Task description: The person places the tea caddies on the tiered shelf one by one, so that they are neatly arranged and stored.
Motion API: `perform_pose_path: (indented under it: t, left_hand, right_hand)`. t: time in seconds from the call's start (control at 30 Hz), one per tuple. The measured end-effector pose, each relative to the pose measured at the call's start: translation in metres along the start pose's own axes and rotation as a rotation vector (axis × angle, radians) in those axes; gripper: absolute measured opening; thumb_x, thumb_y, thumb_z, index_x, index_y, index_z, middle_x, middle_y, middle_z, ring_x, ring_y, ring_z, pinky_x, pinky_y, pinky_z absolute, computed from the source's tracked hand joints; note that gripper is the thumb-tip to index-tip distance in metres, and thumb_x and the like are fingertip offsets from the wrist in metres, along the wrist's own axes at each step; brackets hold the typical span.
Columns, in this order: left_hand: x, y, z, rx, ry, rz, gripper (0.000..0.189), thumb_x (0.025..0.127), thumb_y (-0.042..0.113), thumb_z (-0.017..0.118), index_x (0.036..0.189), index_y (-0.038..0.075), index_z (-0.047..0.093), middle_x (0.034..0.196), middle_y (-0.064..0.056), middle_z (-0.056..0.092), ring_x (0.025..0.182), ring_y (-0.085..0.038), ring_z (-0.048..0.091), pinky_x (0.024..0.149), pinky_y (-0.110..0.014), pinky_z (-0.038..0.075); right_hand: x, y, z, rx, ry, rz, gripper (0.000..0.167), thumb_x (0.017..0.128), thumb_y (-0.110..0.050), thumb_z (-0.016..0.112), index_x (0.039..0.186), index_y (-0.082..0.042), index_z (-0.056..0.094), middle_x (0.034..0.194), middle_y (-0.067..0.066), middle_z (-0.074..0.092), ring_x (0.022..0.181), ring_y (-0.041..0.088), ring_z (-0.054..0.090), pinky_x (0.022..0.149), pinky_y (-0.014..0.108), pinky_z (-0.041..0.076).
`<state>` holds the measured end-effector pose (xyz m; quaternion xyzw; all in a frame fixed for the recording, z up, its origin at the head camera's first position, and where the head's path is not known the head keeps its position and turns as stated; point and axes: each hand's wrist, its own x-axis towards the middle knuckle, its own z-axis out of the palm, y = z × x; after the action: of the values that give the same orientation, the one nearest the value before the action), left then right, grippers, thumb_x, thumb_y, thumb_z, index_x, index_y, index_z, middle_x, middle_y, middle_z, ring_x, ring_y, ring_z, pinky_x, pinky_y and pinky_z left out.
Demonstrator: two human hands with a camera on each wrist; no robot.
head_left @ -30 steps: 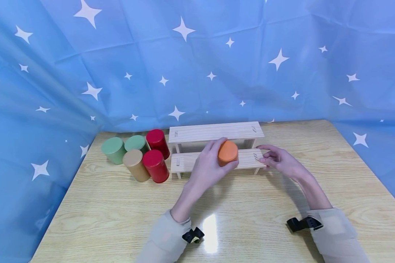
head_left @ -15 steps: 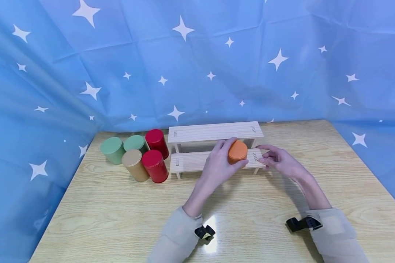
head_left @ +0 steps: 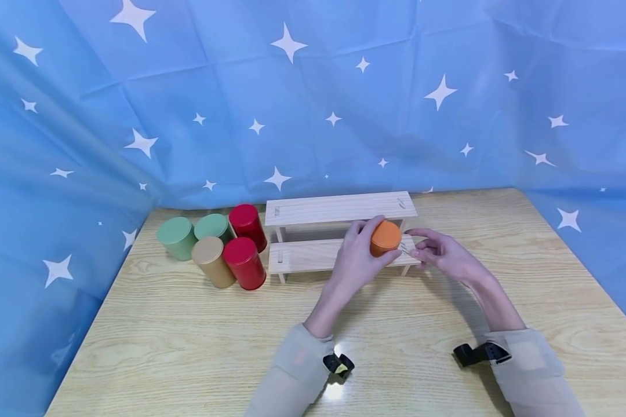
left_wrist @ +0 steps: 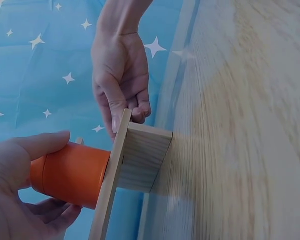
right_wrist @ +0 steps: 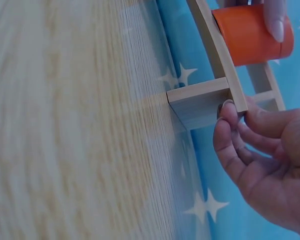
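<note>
My left hand (head_left: 356,259) grips an orange canister (head_left: 386,238), thumb on one side and fingers on the other. The canister's base (left_wrist: 98,175) touches the top of the lower wooden shelf (head_left: 310,255), towards its right end, as the left wrist view shows. My right hand (head_left: 442,255) pinches that shelf's right end; in the right wrist view the thumb and curled fingers (right_wrist: 230,114) close on the board's edge. Behind and higher stands a second wooden shelf (head_left: 339,209). The left hand hides part of both shelves.
Left of the shelves stand two red canisters (head_left: 245,263), a tan canister (head_left: 213,263) and two green canisters (head_left: 177,237), close together. A blue cloth with white stars (head_left: 318,87) hangs behind the wood-grain table (head_left: 188,347).
My left hand has moved right along the lower shelf with the orange canister, towards the shelf's right end. The right hand has stayed at that end.
</note>
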<state>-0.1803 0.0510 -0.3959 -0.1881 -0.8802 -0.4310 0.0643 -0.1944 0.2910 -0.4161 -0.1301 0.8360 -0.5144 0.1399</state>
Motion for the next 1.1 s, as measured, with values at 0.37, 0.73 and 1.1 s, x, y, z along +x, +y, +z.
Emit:
perform_pose_path:
  t: [0.37,0.73,1.1]
  left_hand:
    - [0.004,0.005,0.012,-0.057,0.038,-0.024,0.07,0.086,0.031,0.083,0.148,0.021,0.052,0.131,-0.013,0.054,0.113,-0.025,0.058,0.089,-0.034,0.054]
    - [0.007,0.007,0.019,-0.142,0.079,-0.073,0.073,0.083,0.03,0.085,0.147,0.021,0.052,0.128,-0.013,0.055,0.114,-0.024,0.055,0.092,-0.036,0.051]
    - [0.005,0.009,0.018,-0.132,0.06,-0.114,0.084,0.084,0.04,0.083,0.154,0.022,0.041,0.135,-0.015,0.052,0.12,-0.029,0.053,0.095,-0.043,0.05]
  right_hand:
    - [0.0,0.001,0.001,0.01,-0.002,0.015,0.061,0.102,-0.012,0.061,0.153,0.004,0.032,0.112,0.024,0.06,0.092,0.025,0.065,0.082,0.04,0.058]
    - [-0.001,0.001,0.001,0.006,-0.001,0.014,0.061,0.102,-0.012,0.06,0.153,0.005,0.031,0.112,0.023,0.06,0.093,0.027,0.065,0.082,0.039,0.059]
    - [-0.001,0.0,0.001,-0.001,0.001,0.016,0.058,0.103,-0.011,0.059,0.152,0.004,0.032,0.109,0.022,0.061,0.09,0.032,0.067,0.082,0.039,0.058]
